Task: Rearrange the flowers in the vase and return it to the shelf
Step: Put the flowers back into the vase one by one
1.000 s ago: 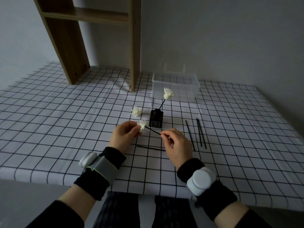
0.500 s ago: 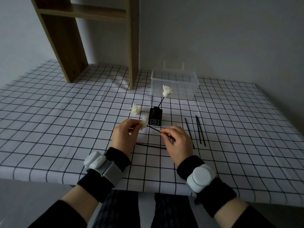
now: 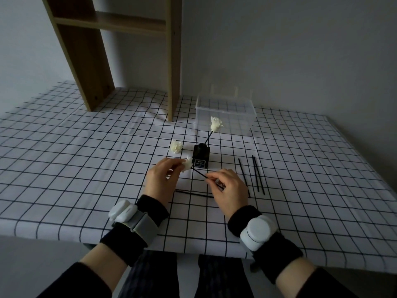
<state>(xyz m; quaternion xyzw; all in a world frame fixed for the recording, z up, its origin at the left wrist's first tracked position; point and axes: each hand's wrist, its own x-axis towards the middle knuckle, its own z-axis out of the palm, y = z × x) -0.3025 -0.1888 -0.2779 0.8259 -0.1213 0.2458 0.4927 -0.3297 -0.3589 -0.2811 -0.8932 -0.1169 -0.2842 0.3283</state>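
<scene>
A small black square vase (image 3: 201,157) stands on the checked tablecloth with one white flower (image 3: 216,124) leaning out of it on a black stem. Just in front of the vase, my left hand (image 3: 161,178) pinches a white flower head (image 3: 187,166). My right hand (image 3: 227,189) pinches the thin black stem (image 3: 199,172) that runs up to that flower head. A loose white flower head (image 3: 176,146) lies on the cloth left of the vase. The wooden shelf (image 3: 120,24) rises at the back left.
Three black sticks (image 3: 255,174) lie on the cloth right of the vase, and another black stick (image 3: 194,194) lies between my hands. A clear plastic box (image 3: 225,114) stands behind the vase. The table's front edge (image 3: 193,252) is close to my wrists.
Both hands have stayed in front of the vase with the flower head and stem between them; the head camera has tilted up a little, showing more of the shelf.
</scene>
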